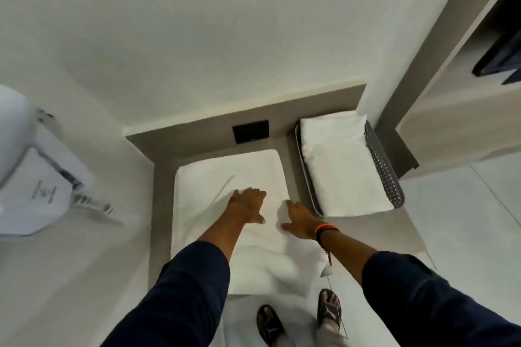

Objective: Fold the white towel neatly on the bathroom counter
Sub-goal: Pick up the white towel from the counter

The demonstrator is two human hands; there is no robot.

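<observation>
A white towel (231, 172) lies spread on the grey-brown counter (163, 166), its near end hanging over the front edge. My left hand (248, 204) rests flat on the towel's middle, fingers apart. My right hand (298, 220) lies flat on the towel close to its right edge, also spread, with a bracelet at the wrist. Neither hand grips the cloth. A crease runs diagonally to the left of my left hand.
A grey perforated basket (384, 169) at the right holds another folded white towel (341, 163). A black wall socket (251, 131) sits behind the counter. White items hang at the left (36, 191). My sandalled feet (298, 318) stand below on the floor.
</observation>
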